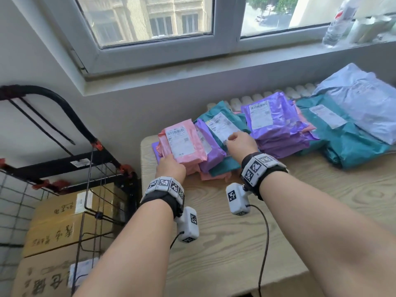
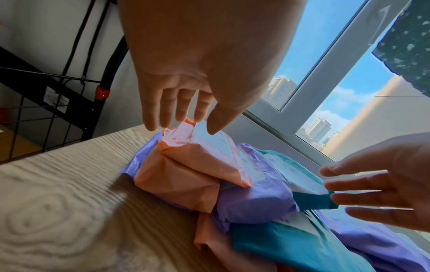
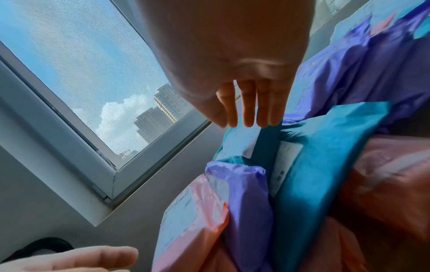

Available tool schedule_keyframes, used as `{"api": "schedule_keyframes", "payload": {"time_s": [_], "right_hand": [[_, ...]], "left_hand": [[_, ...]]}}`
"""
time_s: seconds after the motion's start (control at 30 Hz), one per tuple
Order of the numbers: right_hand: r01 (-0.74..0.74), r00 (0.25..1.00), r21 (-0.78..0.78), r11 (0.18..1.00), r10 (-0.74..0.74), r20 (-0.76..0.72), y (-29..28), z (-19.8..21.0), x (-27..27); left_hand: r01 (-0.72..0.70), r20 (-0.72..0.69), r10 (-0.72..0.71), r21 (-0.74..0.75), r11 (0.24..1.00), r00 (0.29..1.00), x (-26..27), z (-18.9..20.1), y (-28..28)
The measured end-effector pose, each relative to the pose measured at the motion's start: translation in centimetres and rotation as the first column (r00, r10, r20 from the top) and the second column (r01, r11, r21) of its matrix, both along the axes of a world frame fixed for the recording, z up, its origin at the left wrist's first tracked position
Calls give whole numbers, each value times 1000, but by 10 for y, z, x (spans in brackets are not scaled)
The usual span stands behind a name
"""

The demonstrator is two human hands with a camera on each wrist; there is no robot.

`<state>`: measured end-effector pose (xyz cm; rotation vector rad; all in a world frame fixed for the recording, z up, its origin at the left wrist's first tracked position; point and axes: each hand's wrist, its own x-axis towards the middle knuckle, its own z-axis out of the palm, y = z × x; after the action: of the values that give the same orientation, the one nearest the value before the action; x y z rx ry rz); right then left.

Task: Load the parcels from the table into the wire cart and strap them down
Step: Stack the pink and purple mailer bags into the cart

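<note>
Several plastic-bagged parcels lie in a heap at the far left of the wooden table (image 1: pixel 235 232). A pink parcel (image 1: pixel 182 144) (image 2: pixel 186 171) with a white label tops the heap's left side. My left hand (image 1: pixel 170 162) (image 2: pixel 186 123) reaches its near-left corner with straight fingers, the thumb touching the label. My right hand (image 1: pixel 234 139) (image 3: pixel 246 119) has straight fingers whose tips touch a teal labelled parcel (image 1: pixel 221 126) (image 3: pixel 267 139). A purple parcel (image 1: pixel 212 153) lies between the two. The black wire cart (image 1: pixel 64 166) stands left of the table and holds cardboard boxes (image 1: pixel 64 221).
Farther right on the table are a purple stack (image 1: pixel 276 123), a large teal parcel (image 1: pixel 347 146) and a pale blue one (image 1: pixel 364 103). The cart's curved handle (image 1: pixel 53 99) rises by the wall. A plastic bottle (image 1: pixel 340 20) stands on the window sill.
</note>
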<state>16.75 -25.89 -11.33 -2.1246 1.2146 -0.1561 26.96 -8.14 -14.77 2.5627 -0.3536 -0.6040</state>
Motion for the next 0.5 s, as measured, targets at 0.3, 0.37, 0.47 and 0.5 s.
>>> {"api": "schedule_keyframes", "payload": {"time_s": [0.3,0.37,0.47,0.5], "right_hand": [[-34,997,-82,996,29,-73,-73,-9,41],[-42,995,-4,999,41,-94,-80,-16,46],[-74,989,80,994,83,-121,-81,-30,49],[-73,989,75,995,82,-120,-80,-35,48]], "left_hand": [[-184,2,184,-14,983,983,29,-19,-36],[-181,-31,181,2,983,983,34,-27,-41],[-194,-71,193,-8,981,979,31,-38,-46],[-208,-54,207,-13,978,977,29,-39,-47]]}}
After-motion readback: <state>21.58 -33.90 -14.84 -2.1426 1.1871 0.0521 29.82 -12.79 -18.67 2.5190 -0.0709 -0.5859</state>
